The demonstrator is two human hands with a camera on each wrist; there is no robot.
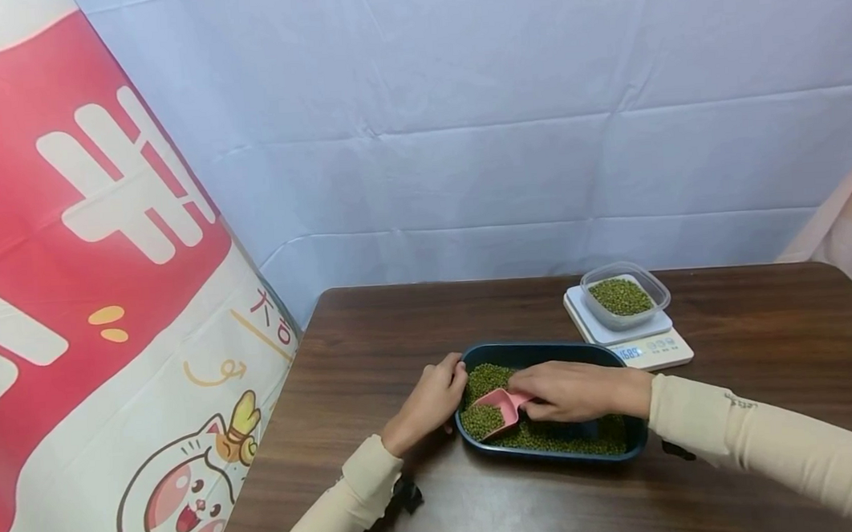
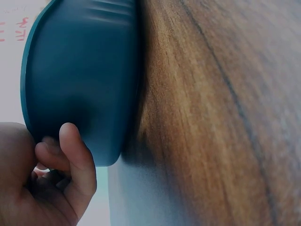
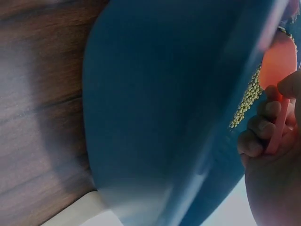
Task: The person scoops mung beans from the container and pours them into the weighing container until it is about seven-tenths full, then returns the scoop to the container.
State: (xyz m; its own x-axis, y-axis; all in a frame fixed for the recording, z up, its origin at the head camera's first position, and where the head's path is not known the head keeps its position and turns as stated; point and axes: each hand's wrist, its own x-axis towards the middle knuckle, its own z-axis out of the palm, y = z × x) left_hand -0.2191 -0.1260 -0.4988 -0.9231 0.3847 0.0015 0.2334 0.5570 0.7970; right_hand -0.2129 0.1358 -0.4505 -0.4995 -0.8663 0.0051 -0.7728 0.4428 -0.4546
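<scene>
A dark blue-green oblong tub [image 1: 551,454] holds loose green beans, probably mung beans [image 1: 491,375]. My left hand [image 1: 433,398] grips the tub's left end at the rim; in the left wrist view its fingers curl at the tub's edge. Inside the tub, my right hand [image 1: 566,389] holds a pink scoop [image 1: 509,406] by its handle, fingers wrapped round it in the right wrist view. The scoop's bowl points left and carries a heap of beans. The right hand hides part of the tub's middle.
Behind the tub at the right, a white kitchen scale [image 1: 663,351] with a lit display bears a clear plastic container [image 1: 657,282] of green beans. Everything stands on a brown wooden table [image 1: 400,323]. A pale cloth [image 1: 493,174] hangs behind it, with a printed banner [image 1: 70,236] at the left.
</scene>
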